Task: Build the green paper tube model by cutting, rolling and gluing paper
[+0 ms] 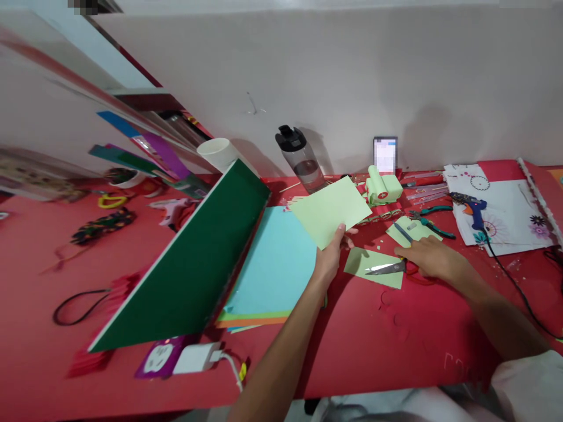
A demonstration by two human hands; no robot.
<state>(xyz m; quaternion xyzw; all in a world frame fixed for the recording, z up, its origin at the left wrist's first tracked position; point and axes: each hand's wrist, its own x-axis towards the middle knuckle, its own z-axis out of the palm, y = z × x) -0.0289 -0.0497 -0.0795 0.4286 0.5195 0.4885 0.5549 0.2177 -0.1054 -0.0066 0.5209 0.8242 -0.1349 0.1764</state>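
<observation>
My left hand [331,258] pinches the lower edge of a light green paper sheet [332,211], holding it up over a stack of coloured paper. My right hand [428,257] is low over the table, its fingers closed about the red handles of a pair of scissors [387,268]; some fingers are hidden. The scissors' blades lie across a light green paper piece [358,262]. Just beyond my right fingers, a grey pen-like tool [403,232] rests on another green paper piece [433,230], its near end hidden by the hand.
A green board [189,264] leans beside the blue paper [272,264]. Behind stand a bottle [303,161], a phone [385,155] and a pale green paper model [382,189]. Teal-handled pliers [433,223] and a blue glue gun [475,211] with a trailing cord lie right.
</observation>
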